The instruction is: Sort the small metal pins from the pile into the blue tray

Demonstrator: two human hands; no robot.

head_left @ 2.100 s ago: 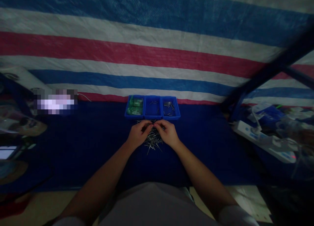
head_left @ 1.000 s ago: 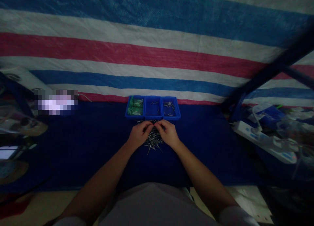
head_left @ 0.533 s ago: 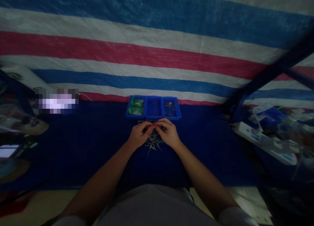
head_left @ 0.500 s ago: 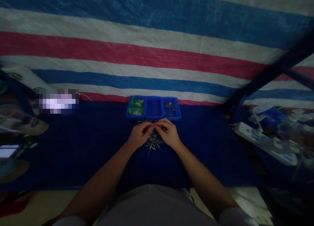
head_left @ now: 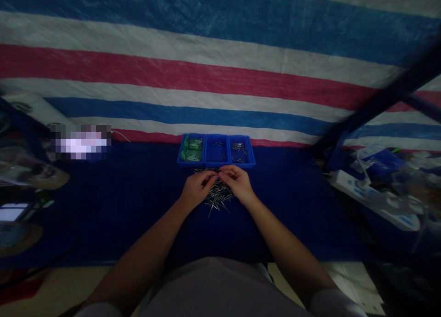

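My left hand (head_left: 197, 187) and my right hand (head_left: 238, 183) meet fingertip to fingertip over a pile of thin metal pins (head_left: 217, 198) on the dark blue table. Both hands are closed in a pinch; what sits between the fingertips is too small to make out. Just beyond them stand three blue bins side by side. Green wrapping with pale pieces fills the left bin (head_left: 191, 150). A few thin pins lie in the middle bin (head_left: 216, 157), and several short metal pieces lie in the right bin (head_left: 240, 152).
Behind the table (head_left: 292, 206) hangs a striped tarp (head_left: 220, 82). A white power strip (head_left: 374, 200) with plugs lies at the right, near plastic bags and a dark metal frame (head_left: 375, 101). At the left are a tape roll (head_left: 51, 177) and a white long object (head_left: 37, 110).
My right fingers have shifted slightly, with the index finger lifting a little. The left hand stays almost in place, and the bins and pile look the same.
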